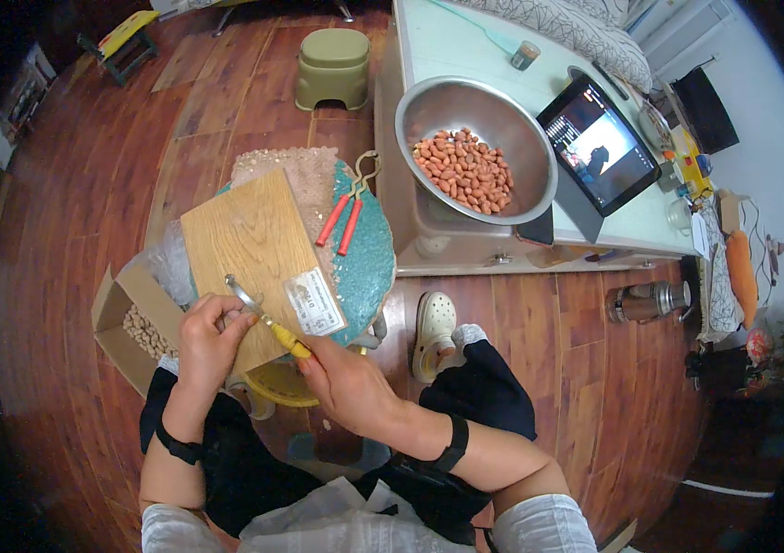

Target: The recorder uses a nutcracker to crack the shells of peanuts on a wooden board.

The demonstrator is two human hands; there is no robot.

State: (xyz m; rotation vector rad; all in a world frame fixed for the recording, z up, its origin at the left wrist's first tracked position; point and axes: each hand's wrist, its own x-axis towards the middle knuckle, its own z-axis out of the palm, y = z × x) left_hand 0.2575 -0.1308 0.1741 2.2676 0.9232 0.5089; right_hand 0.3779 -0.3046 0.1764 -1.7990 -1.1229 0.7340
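My right hand (351, 382) is closed around the yellow handle of a pliers-like tool (289, 340) with a curved metal head. Thumb and fingers of my left hand (210, 334) are pinched beside that head; what lies between them, if anything, is too small to make out. Both hands are over the near part of a wooden board (249, 226), which bears a white label. Red-handled pliers (339, 222) with curved metal jaws lie to the board's right, on a round stool top with a teal cover (371, 276).
Left of the board, an open cardboard box (116, 341) contains unshelled peanuts (143, 332). A steel bowl (535, 175) of red-skinned peanuts (466, 170) stands on the cabinet at right, beside a propped tablet (599, 147). Farther off is an olive stool (333, 69); a thermos (647, 302) is on the floor.
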